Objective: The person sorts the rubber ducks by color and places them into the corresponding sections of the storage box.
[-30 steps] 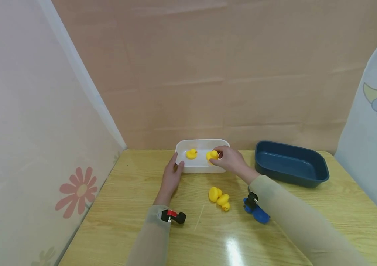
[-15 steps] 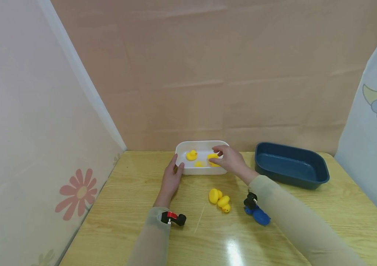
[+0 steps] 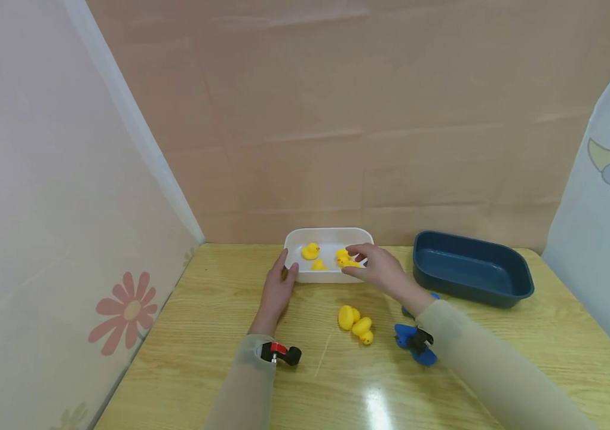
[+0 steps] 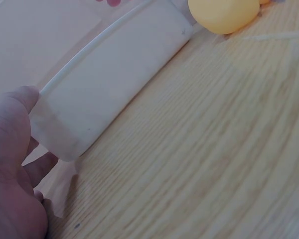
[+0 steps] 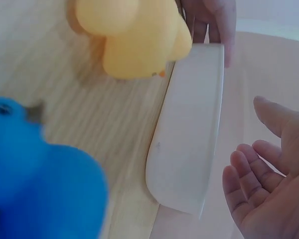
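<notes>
Head cam on my screen: left hand [image 3: 276, 292] grips the near left corner of the white tray [image 3: 326, 277], thumb at the rim. Right hand [image 3: 382, 272] hangs over the other end, fingers loosely bent, thumb well apart, nothing held that I can see. In the tray, a yellow duck [image 3: 309, 252] sits just right of the left fingertips, a second duck [image 3: 318, 266] by the near wall right of the left thumb, plus a yellow clump [image 3: 343, 254] at the right fingers; can't tell if it's one duck or two. Dark blue tray [image 3: 460, 263] is right of the right hand. Versus a second ago, the right hand's released its duck and the second duck's shown up.
</notes>
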### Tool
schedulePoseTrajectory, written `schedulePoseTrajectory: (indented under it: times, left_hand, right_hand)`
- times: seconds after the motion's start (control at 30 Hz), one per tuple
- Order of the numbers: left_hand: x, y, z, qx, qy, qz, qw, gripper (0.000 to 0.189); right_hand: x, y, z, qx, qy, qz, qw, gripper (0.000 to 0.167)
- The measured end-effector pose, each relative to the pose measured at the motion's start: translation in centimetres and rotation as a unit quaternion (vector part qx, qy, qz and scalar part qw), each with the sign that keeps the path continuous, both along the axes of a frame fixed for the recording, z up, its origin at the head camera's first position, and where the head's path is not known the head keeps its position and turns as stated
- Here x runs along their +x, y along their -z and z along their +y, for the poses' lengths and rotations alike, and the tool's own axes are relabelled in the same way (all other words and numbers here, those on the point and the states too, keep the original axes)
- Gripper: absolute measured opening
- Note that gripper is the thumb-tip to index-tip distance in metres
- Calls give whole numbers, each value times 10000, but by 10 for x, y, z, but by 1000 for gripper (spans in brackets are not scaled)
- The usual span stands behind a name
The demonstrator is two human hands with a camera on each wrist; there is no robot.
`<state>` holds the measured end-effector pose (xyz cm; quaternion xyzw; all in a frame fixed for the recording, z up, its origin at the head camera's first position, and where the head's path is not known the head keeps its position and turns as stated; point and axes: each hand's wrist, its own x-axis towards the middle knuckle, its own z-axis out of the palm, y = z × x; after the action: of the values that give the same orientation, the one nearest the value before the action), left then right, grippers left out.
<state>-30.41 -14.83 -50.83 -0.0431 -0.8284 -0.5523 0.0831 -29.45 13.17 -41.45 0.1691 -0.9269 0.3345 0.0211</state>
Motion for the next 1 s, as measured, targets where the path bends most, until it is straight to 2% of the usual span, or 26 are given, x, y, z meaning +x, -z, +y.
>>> schedulePoseTrajectory:
  times: [0.2,0.6,1.0]
  left_hand:
    - [0,0,0,-20,25,73,10000,64]
    - [2,-1,1,-41,-63,-20,10000,65]
    - [6,-3,2,-19,-85,-81,9999,65]
  right_hand:
    - [24,2,5,-221,84,-342,9991,60]
    - [62,22,19,-441,-170,-488,9977,64]
    - [84,40,32,-321,-441,-459,9975,62]
